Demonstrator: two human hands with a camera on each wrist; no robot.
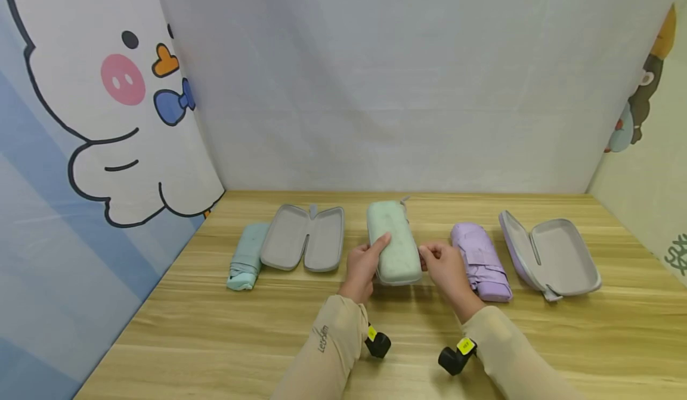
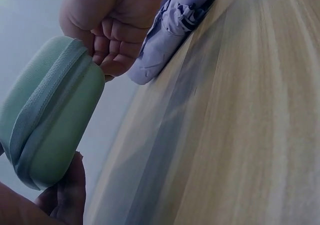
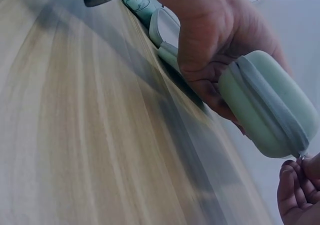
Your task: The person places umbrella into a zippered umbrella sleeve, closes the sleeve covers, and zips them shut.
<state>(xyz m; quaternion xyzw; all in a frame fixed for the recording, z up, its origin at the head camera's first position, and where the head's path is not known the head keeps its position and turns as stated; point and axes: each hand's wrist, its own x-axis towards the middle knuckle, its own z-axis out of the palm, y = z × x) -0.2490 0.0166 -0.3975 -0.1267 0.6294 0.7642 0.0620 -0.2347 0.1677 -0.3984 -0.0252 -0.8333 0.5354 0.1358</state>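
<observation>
"Right, nearest entries first?"

"Item one: wrist cameras, black, two, at the beige sleeves. Item two: left hand, fingers curled round the left side of a mint case. Item three: right hand, fingers pinching a small zip pull at the case's right edge, near end."

"Location and condition of the mint case?"

"Centre, held above the counter; closed wherever its seam shows. Contents, if any, hidden."

"Step in hand?"

"Working the zip, I judge; direction cannot be told. Next move calls for a steady left hold and the pull drawn evenly along the seam."

"Remaining stock?"

"To the right: purple umbrella, folded; beside it, purple case, open, grey-lined. To the left: teal umbrella, folded; just beside it, grey-lined case, open. Farthest: white backdrop, plain."
</observation>
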